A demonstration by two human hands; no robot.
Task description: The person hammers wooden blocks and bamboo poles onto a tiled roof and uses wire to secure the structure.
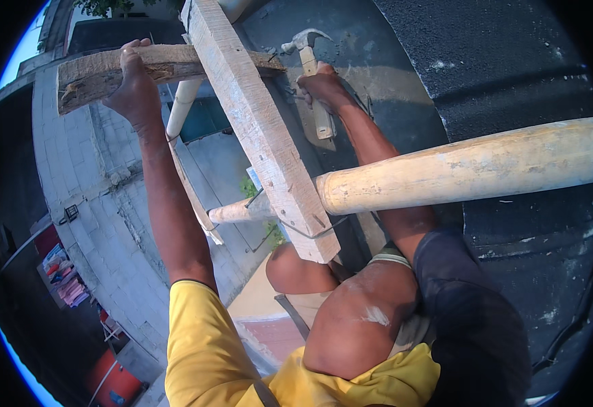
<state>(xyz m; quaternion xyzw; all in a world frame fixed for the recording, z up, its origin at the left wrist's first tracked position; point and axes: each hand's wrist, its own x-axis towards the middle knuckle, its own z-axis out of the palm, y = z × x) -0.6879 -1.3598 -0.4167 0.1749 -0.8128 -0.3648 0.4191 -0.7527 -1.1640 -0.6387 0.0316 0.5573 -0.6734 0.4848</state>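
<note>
Yellow cloth shirt (205,339), worn by the person, with a dark navy right sleeve (469,312); below it in view, one bare bent knee (361,325) with a pale smear on its skin.

Long, pale, rough-sawn wooden beam (252,122), set slantwise across the middle from the upper edge down to a blunt end above the knees.

Thick, pale yellow, round bamboo pole (459,166), extending from beside the beam's lower part to the right; a dark thin wire (310,234) passed round the beam near that end.

Shorter, weathered brown wooden plank (93,78), at upper left, its right part crossing behind the beam. Left hand (133,88): closed around this plank, fingers over its upper edge.

Claw hammer with grey metal head and pale wooden handle (322,122), just right of the beam, head uppermost, claw turned right. Right hand (327,88): wrapped around the handle below the head.

Black, rough-surfaced ridged sheet (500,54), at right, beyond the pole.

Grey block wall (106,176), farther off at left; past it, a pile of multicoloured cloth-like items (65,278), too small to tell apart, and a red-orange rounded container (109,380).
</note>
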